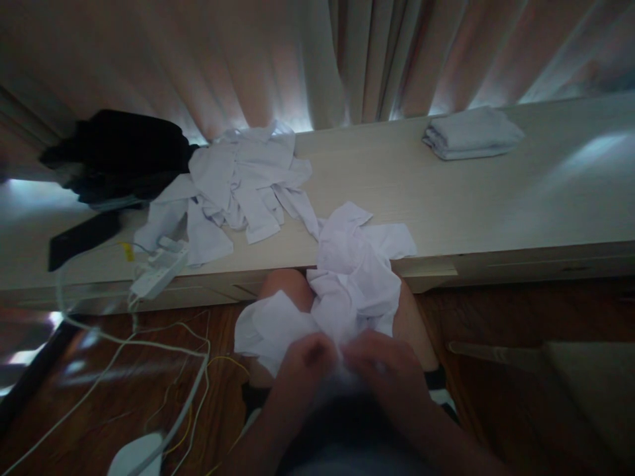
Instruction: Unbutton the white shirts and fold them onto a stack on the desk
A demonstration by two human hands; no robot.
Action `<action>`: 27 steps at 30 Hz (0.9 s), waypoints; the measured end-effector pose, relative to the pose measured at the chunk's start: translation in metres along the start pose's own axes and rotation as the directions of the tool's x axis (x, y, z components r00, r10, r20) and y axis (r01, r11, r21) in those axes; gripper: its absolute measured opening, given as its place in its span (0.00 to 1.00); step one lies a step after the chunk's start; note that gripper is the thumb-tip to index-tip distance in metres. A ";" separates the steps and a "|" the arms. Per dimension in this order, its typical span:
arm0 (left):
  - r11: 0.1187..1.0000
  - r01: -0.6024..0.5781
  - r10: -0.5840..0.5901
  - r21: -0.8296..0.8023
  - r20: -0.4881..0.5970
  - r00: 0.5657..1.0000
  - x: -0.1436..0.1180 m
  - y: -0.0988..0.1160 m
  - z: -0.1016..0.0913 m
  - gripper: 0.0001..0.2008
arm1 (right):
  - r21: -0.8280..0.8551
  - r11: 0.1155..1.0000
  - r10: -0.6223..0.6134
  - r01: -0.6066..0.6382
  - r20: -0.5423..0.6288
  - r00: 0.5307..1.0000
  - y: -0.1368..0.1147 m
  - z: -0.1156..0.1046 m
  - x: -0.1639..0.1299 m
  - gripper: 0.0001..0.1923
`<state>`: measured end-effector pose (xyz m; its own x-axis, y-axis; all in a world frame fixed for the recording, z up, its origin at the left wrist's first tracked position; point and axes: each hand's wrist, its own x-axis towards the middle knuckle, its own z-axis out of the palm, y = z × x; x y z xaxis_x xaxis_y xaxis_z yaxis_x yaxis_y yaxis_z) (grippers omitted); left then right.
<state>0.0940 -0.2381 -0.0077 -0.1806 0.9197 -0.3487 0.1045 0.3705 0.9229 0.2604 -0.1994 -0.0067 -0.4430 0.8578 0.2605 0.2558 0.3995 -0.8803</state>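
Observation:
Over my lap and the edge of the low bench lies a crumpled white cloth garment (357, 284), perhaps a shirt, with sleeve-like ends spread out. My left hand (310, 357) pinches its near edge, fingers closed. Close beside it, my right hand (381, 357) grips the same edge; motion blurs its fingertips. The two hands almost meet at the middle of my lap. Farther left on the bench, more white garments (243, 178) lie in a loose heap, touching the one I hold.
On the pale bench (496, 205) are a folded white cloth (473, 132), a dark pile of clothes (124, 155), a black flat object (84, 238) and a white power strip (161, 268). Cables (198, 357) trail over the wooden floor at left. Curtains (258, 59) hang behind.

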 end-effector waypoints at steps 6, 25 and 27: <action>1.000 0.010 -0.007 0.022 -0.132 0.991 -0.002 -0.004 0.002 0.07 | -0.098 0.993 0.063 -0.058 0.047 0.997 -0.001 0.006 0.001 0.16; 0.957 -0.059 0.099 0.285 -0.127 0.987 -0.014 0.010 -0.004 0.13 | -0.032 0.983 0.184 -0.182 0.058 0.981 -0.001 0.006 0.001 0.06; 0.950 -0.070 0.123 0.303 -0.159 0.980 -0.014 0.003 -0.002 0.13 | 0.033 0.969 0.243 -0.246 0.074 0.967 -0.002 0.005 0.002 0.05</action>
<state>0.0944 -0.2499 0.0000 -0.3194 0.9258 -0.2020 0.4086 0.3269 0.8522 0.2543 -0.1996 -0.0068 -0.4299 0.9028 0.0082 0.3287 0.1650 -0.9299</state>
